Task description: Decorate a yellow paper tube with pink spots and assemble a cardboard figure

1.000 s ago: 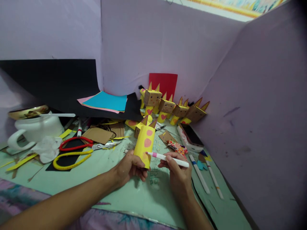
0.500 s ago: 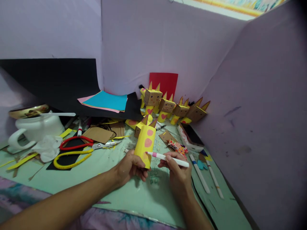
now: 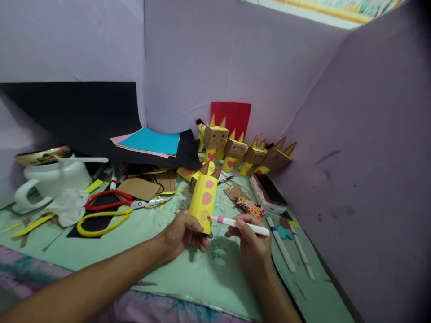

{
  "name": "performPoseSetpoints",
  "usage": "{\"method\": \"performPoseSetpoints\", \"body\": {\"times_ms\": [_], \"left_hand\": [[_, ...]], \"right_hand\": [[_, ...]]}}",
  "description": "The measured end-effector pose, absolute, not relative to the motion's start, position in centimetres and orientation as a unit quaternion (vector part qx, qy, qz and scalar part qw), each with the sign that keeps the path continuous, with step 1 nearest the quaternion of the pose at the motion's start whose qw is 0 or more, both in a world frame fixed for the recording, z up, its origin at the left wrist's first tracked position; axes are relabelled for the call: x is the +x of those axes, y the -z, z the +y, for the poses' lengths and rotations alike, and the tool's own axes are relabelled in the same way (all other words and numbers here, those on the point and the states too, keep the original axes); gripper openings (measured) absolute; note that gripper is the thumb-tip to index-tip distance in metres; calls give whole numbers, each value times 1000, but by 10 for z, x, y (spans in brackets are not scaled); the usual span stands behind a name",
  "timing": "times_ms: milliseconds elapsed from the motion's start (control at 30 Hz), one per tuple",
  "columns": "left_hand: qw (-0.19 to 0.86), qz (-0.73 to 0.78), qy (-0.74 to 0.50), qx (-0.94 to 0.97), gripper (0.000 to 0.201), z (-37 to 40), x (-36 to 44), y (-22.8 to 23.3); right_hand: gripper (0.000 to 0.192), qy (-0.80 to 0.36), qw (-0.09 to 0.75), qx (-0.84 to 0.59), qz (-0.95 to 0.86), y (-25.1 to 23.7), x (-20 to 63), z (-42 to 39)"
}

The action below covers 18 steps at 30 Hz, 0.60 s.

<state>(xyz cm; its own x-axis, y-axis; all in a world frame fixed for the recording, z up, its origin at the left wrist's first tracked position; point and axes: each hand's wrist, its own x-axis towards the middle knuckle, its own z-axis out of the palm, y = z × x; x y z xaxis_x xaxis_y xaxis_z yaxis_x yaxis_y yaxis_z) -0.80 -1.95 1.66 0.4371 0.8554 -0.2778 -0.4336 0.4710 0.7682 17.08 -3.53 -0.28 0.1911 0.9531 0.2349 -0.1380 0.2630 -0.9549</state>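
Note:
A yellow paper tube (image 3: 204, 199) with pink spots stands tilted above the table, and my left hand (image 3: 188, 231) is closed round its lower end. Two pointed ears or horns rise past its top, with part of a brown cardboard box head behind. My right hand (image 3: 252, 237) pinches a white marker (image 3: 244, 225) with a pink collar. The marker's tip rests at the lowest spot, which is only partly coloured. Beyond the tube stand several similar yellow paper figures (image 3: 235, 150) with cardboard heads, pointed horns and drawn faces.
Red and yellow scissors (image 3: 134, 205) lie left of the tube, near a cardboard piece (image 3: 141, 188) and a white mug (image 3: 55, 177). Coloured paper sheets (image 3: 151, 142) lie behind. On the right are a phone (image 3: 269, 190) and two more markers (image 3: 281, 244). Purple walls enclose the table.
The marker tip has shifted slightly right and down against the lowest spot, with my right hand moving the same way. That spot looks more filled with colour. My left hand keeps its hold.

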Motion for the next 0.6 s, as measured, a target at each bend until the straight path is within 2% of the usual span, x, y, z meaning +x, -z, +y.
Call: {"method": "performPoseSetpoints", "body": {"times_ms": [600], "left_hand": [[793, 337, -407, 303, 23, -19, -8, -16]], "right_hand": [[26, -423, 652, -434, -455, 0, 165, -36]]}}
